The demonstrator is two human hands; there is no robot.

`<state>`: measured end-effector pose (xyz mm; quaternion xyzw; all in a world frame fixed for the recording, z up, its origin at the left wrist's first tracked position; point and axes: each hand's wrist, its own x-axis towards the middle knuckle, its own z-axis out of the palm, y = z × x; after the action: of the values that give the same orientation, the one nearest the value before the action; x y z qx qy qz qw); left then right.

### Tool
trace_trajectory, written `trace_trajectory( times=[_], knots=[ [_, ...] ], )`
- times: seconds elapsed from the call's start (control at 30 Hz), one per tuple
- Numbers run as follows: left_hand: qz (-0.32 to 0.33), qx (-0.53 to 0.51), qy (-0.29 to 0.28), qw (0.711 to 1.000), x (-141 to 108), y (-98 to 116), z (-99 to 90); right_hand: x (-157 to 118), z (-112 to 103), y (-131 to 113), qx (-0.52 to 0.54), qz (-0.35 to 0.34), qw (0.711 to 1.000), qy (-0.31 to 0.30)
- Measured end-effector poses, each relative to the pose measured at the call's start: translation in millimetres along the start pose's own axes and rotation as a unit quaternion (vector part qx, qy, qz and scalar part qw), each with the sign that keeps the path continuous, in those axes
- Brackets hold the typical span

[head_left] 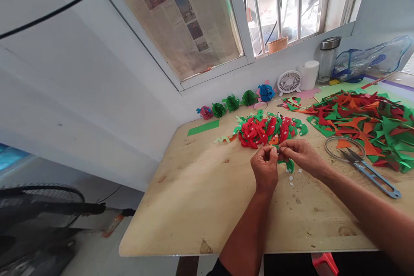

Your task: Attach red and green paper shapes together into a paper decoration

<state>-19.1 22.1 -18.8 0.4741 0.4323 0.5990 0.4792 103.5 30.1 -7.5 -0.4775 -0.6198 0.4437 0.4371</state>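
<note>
Above the wooden table, my left hand (265, 167) pinches a small green cut-out piece (276, 147) between thumb and fingers. My right hand (300, 154) is closed in a pinch at the right edge of the same piece; whether anything smaller is between its fingertips is hidden. Under the right hand lies a curved green piece (290, 166), partly covered by the fingers. Small white squares (291, 178) are scattered just below it. Right behind my hands is a pile of red and green cut-outs (255, 131), several with white squares on them.
To the right, thread snips (371, 172) lie across a roll of tape (327, 146), beside a heap of red, orange and green scraps (365, 125). Folded paper figures (232, 103), a small white fan (289, 82) and a glass bottle (327, 60) line the wall. A green strip (203, 127) lies at the far left.
</note>
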Motion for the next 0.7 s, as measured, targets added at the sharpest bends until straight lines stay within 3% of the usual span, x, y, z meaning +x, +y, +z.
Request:
trace_trajectory(
  times=[0.47,0.7],
  knots=[
    [0.017,-0.003,-0.010,1.000,-0.6,0.5,-0.2,0.4,1.5,4.5,0.004,0.001,1.000,-0.007],
    [-0.064,-0.067,0.042,0.995,5.6,3.8,0.0,-0.8,1.6,-1.4,0.015,0.000,1.000,-0.012]
  ],
)
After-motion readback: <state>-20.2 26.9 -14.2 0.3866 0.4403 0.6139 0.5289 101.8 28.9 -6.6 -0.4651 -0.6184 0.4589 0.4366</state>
